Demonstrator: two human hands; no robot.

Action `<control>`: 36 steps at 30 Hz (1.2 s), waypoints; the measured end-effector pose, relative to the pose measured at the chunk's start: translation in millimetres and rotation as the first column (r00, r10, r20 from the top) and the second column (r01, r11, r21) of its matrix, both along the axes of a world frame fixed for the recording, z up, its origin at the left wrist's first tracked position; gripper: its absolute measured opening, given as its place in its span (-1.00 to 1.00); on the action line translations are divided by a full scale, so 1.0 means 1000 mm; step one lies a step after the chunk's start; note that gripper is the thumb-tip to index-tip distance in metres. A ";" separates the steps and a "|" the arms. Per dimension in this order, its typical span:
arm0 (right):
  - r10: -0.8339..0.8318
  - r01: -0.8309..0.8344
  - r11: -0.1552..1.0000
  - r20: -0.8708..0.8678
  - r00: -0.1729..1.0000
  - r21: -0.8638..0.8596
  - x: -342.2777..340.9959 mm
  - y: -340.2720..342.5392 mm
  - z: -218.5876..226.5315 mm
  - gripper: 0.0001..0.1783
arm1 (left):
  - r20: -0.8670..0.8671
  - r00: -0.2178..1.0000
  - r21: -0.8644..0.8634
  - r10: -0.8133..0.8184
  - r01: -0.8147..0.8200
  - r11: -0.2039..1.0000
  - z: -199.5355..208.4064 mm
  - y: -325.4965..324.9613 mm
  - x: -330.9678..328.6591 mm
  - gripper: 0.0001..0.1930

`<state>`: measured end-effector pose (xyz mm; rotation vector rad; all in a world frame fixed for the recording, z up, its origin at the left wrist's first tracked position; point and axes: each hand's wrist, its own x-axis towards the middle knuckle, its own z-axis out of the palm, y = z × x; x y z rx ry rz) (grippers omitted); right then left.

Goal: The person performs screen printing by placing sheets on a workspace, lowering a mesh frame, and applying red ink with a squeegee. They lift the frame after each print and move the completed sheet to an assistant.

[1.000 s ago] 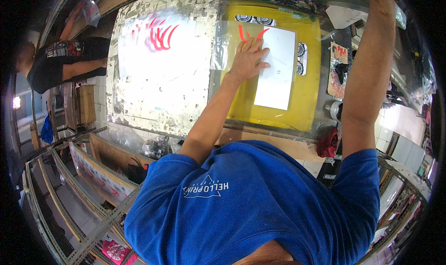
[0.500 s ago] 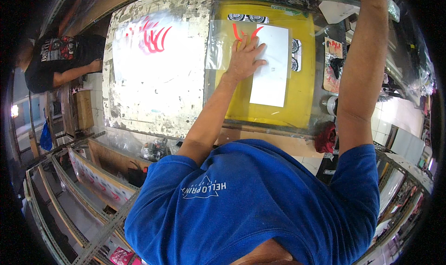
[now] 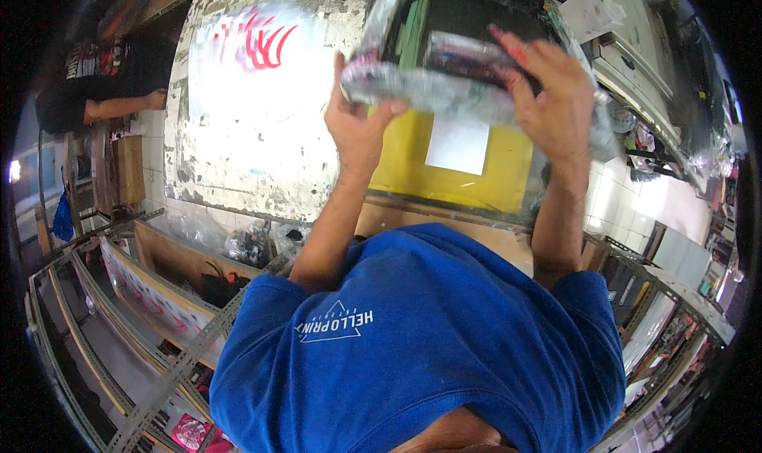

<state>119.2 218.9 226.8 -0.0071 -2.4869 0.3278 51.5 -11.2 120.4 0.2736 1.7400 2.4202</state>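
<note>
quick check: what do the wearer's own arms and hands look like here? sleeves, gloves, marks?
Both forearms are bare, coming out of the short sleeves of a blue T-shirt with a small white triangle mark on the chest. No gloves, watch or rings visible. The right hand has red ink smears on the fingers; the left hand shows no clear marks.

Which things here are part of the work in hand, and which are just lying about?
In hand:
- left hand and right hand, both gripping the screen frame, wrapped in clear tape
- yellow board under it, with a white sheet

Lying about:
- light table with red marks
- metal racks
- another person's arm at the left
</note>
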 end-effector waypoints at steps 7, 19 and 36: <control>0.132 0.139 0.894 0.549 0.826 -0.425 0.019 -0.010 -0.111 -0.48 | -0.324 0.945 -0.564 -0.052 -0.149 0.812 -0.122 -0.051 0.033 -0.08; -0.140 0.130 0.990 0.271 0.952 0.054 -0.064 0.044 -0.192 -0.23 | -0.489 0.857 -0.736 -0.163 -0.305 0.605 -0.121 -0.056 0.035 -0.23; -0.074 0.054 0.994 0.237 0.969 0.091 -0.177 0.149 -0.196 -0.47 | -0.436 0.891 -0.735 -0.125 -0.273 0.621 -0.123 -0.058 0.043 -0.17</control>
